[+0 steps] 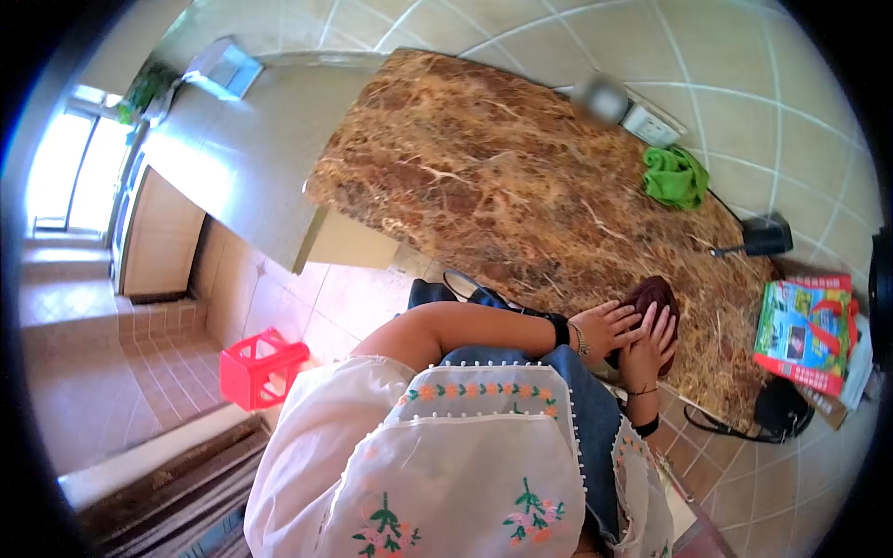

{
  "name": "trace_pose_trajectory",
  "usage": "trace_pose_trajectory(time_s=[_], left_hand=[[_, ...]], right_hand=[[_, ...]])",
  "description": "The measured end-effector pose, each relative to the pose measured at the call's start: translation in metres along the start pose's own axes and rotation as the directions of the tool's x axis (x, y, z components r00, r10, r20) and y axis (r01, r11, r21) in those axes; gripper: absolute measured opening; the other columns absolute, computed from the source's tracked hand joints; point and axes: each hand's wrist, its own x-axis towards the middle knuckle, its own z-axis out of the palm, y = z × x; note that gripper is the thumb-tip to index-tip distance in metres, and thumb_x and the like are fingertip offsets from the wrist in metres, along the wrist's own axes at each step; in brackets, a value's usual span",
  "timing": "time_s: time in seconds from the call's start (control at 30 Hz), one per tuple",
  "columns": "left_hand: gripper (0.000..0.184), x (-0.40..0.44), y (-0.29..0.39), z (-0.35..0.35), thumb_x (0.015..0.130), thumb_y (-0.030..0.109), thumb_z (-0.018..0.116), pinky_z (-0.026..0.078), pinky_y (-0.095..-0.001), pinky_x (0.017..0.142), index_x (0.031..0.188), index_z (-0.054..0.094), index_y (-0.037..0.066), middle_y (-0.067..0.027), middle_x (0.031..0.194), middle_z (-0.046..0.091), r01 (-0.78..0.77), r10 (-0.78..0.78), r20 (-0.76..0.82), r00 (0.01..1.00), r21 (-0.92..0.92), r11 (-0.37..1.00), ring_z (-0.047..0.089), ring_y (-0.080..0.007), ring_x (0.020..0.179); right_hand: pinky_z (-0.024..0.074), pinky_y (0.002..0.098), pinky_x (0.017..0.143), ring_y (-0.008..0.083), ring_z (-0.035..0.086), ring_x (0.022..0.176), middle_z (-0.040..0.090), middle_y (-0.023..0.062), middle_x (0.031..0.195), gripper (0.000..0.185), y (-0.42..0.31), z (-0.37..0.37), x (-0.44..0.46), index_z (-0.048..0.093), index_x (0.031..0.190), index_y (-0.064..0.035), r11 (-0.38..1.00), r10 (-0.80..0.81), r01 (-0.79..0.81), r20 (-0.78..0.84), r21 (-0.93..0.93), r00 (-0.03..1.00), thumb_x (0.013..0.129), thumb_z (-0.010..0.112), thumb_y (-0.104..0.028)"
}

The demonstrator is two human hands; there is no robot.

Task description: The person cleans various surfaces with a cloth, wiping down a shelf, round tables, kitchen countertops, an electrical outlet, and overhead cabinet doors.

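Note:
Both hands lie together at the front edge of a brown marbled countertop (502,158). Under and beside the fingers is a dark maroon item (655,294), soft-looking and rounded; its exact kind is hard to make out because the hands cover much of it. My left hand (603,327) reaches in from the left, flat, with fingers apart and a dark band and a bracelet at the wrist. Against it, my right hand (646,352) lies on the maroon item with its fingers spread. The fingers of the two hands touch.
A green cloth (675,177), a socket strip (653,123) and a black device (766,234) are along the tiled wall. At right stand a colourful bag (806,330) and a black strapped item (781,407). A red plastic stool (262,368) is on the floor at left.

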Motion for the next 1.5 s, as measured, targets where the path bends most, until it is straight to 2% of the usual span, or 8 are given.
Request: trace_pose_trajectory(time_s=[0.37, 0.5, 0.77, 0.9, 1.0, 1.3, 1.43, 1.5], left_hand=[[0.06, -0.131, -0.093, -0.013, 0.089, 0.027, 0.046, 0.012, -0.0442, 0.112, 0.143, 0.023, 0.016, -0.0087, 0.146, 0.028, 0.171, -0.194, -0.204, 0.96, -0.124, 0.977, 0.022, -0.0245, 0.137], [0.058, -0.197, -0.139, 0.0, 0.086, 0.026, 0.048, 0.016, -0.0448, 0.111, 0.14, 0.031, 0.015, -0.0078, 0.143, 0.035, 0.275, -0.287, -0.481, 0.828, -0.096, 0.957, 0.03, -0.0238, 0.134], [0.076, -0.344, -0.217, -0.029, 0.074, 0.03, 0.067, 0.021, -0.0442, 0.11, 0.138, 0.033, 0.01, -0.0103, 0.14, 0.038, 0.396, -0.466, -0.573, 0.674, -0.253, 0.883, 0.029, -0.0253, 0.133], [0.062, -0.406, -0.248, -0.035, 0.075, 0.021, 0.063, 0.033, -0.04, 0.104, 0.131, 0.041, 0.007, -0.012, 0.13, 0.047, 0.442, -0.455, -0.72, 0.523, -0.228, 0.868, 0.041, -0.0272, 0.125], [0.046, -0.447, -0.278, -0.024, 0.083, 0.013, 0.047, 0.038, -0.0389, 0.1, 0.128, 0.043, 0.007, -0.0154, 0.124, 0.051, 0.46, -0.437, -0.756, 0.487, -0.203, 0.864, 0.045, -0.0286, 0.12], [0.042, -0.574, -0.279, 0.012, 0.076, 0.006, 0.051, 0.041, -0.0372, 0.096, 0.118, 0.049, 0.006, -0.0128, 0.119, 0.054, 0.667, -0.68, -0.698, 0.223, -0.4, 0.629, 0.048, -0.0291, 0.116], [0.053, -0.615, -0.264, 0.064, 0.075, 0.003, 0.051, 0.032, -0.0404, 0.105, 0.127, 0.046, 0.006, -0.0142, 0.133, 0.044, 0.798, -0.826, -0.513, 0.235, -0.383, 0.465, 0.036, -0.0324, 0.128], [0.057, -0.614, -0.249, 0.056, 0.076, 0.006, 0.052, 0.028, -0.0422, 0.107, 0.131, 0.042, 0.008, -0.0147, 0.138, 0.038, 0.803, -0.842, -0.489, 0.227, -0.395, 0.446, 0.029, -0.0329, 0.131]], right_hand=[[0.0096, 0.0616, 0.104, 0.0365, 0.009, 0.138, 0.012, 0.0162, 0.15, 0.067, -0.158, -0.018, 0.052, 0.018, 0.145, -0.0123, 0.97, -0.241, 0.243, 0.045, -0.026, 0.969, 0.092, 0.027, -0.053], [0.0094, 0.0614, 0.104, 0.0366, 0.008, 0.138, 0.012, 0.0165, 0.15, 0.065, -0.246, -0.02, 0.073, 0.016, 0.145, -0.0113, 0.934, -0.352, 0.354, 0.046, -0.051, 0.935, 0.093, 0.032, -0.047], [0.0184, 0.059, 0.102, 0.0363, 0.018, 0.135, 0.021, 0.0175, 0.147, 0.064, -0.415, -0.024, 0.116, 0.022, 0.143, -0.013, 0.769, -0.639, 0.638, -0.097, -0.052, 0.763, 0.09, 0.037, -0.045], [0.0281, 0.0554, 0.097, 0.0327, 0.03, 0.128, 0.033, 0.0137, 0.141, 0.056, -0.497, -0.026, 0.12, 0.035, 0.138, -0.0155, 0.721, -0.69, 0.685, -0.206, -0.105, 0.694, 0.09, 0.037, -0.044], [0.0342, 0.0504, 0.091, 0.0309, 0.038, 0.121, 0.041, 0.0109, 0.132, 0.05, -0.552, -0.024, 0.117, 0.041, 0.133, -0.0162, 0.66, -0.723, 0.75, -0.302, -0.037, 0.622, 0.088, 0.042, -0.037], [0.0289, 0.046, 0.101, 0.0327, 0.04, 0.119, 0.048, 0.0147, 0.125, 0.037, -0.688, 0.048, 0.092, 0.054, 0.118, -0.0093, 0.231, -0.875, 0.901, -0.326, 0.367, 0.357, 0.085, 0.051, -0.026], [0.0117, 0.0503, 0.11, 0.0378, 0.006, 0.138, 0.008, 0.0181, 0.149, 0.075, -0.695, 0.059, 0.056, 0.019, 0.144, -0.0122, 0.357, -0.922, 0.92, 0.217, 0.162, 0.32, 0.084, 0.053, -0.043], [0.0088, 0.0501, 0.111, 0.0372, 0.003, 0.138, 0.006, 0.0182, 0.15, 0.075, -0.704, 0.039, 0.054, 0.018, 0.144, -0.0116, 0.413, -0.862, 0.893, 0.394, 0.178, 0.32, 0.085, 0.051, -0.044]])
